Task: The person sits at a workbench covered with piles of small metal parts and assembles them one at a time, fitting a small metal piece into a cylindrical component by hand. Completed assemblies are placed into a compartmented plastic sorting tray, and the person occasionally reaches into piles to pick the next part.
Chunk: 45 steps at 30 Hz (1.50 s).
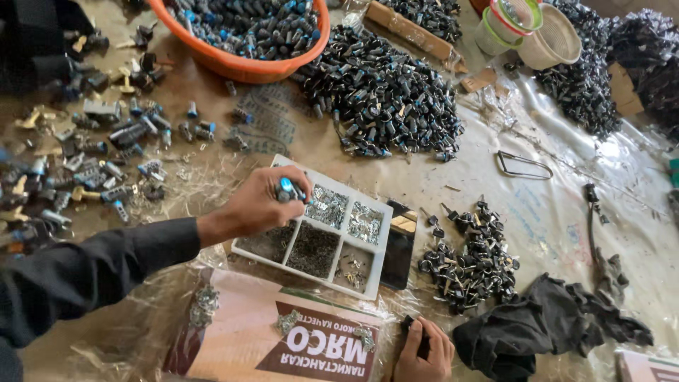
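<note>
I see my left hand [263, 204] reaching in from the left on a dark sleeve [92, 272], hanging over the upper left corner of the white tray [382, 244]. Its fingers are pinched tight around a small dark lock part with a blue tip [286, 187], held just above the tray. My right hand [424, 351] sits low at the bottom edge, fingers curled closed around a small black piece [412, 327]; I cannot tell what that piece is.

The tray has several compartments: two upper ones hold shiny metal bits [346, 211], the lower ones hold darker fine parts. A dark phone [400, 247] lies touching the tray's right side. The tray rests partly on a cardboard sheet [240, 332] with a few metal bits scattered on it.

Right of the phone is a small heap of black keys [468, 260], and beside that a black cloth [544, 322]. Above the tray lies a large pile of dark parts with blue tips [382, 95], next to an orange basin [247, 64] filled with the same. Loose mixed parts [85, 163] spread across the left. Stacked cups [513, 25] stand at the top right, and a wire loop [523, 166] lies on the plastic sheet [566, 219].
</note>
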Tool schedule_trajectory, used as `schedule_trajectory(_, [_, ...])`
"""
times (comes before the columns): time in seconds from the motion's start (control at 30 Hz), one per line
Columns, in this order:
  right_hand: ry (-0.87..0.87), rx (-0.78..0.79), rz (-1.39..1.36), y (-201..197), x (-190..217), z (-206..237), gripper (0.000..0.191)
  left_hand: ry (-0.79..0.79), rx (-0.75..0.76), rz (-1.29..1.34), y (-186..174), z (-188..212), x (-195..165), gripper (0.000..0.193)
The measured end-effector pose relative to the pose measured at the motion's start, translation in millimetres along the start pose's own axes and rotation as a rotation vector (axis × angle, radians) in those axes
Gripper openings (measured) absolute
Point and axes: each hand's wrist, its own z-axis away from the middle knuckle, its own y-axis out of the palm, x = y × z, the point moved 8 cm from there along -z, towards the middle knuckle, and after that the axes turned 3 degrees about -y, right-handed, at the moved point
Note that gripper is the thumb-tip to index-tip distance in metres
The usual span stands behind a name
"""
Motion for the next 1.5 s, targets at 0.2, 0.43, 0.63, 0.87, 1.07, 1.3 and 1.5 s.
schedule_trajectory(0.2, [0.0,-0.002,-0.022,-3.8,7.0,-3.3,0.011,0.213,0.106,-0.39,17.9,24.8,10.7,0.016])
schedule_trajectory(0.43, [0.015,-0.017,-0.021,-5.8,9.0,-1.9,0.013,0.396,0.274,-0.702,23.1,49.9,6.5,0.031])
schedule_trajectory(0.63, [0.059,0.024,0.011,-6.2,8.6,-2.7,0.014,0.176,0.568,-0.844,24.8,36.5,12.7,0.039])
schedule_trajectory(0.87, [0.057,0.038,-0.014,-4.5,6.8,-1.3,0.014,0.128,0.566,-0.928,19.0,24.5,-6.5,0.044])
schedule_trajectory(1.07, [-0.077,0.117,-0.032,-3.0,8.6,-3.6,0.03,0.053,0.508,-0.942,17.4,27.3,-4.3,0.04])
schedule_trajectory(1.3, [-0.017,0.175,-0.018,1.4,12.8,-10.8,0.031,-0.044,0.431,-0.958,14.5,29.1,11.2,0.036])
schedule_trajectory(1.5, [-0.01,0.074,0.063,-25.7,37.3,-19.2,0.03,0.016,0.409,-1.009,15.3,25.9,14.7,0.014])
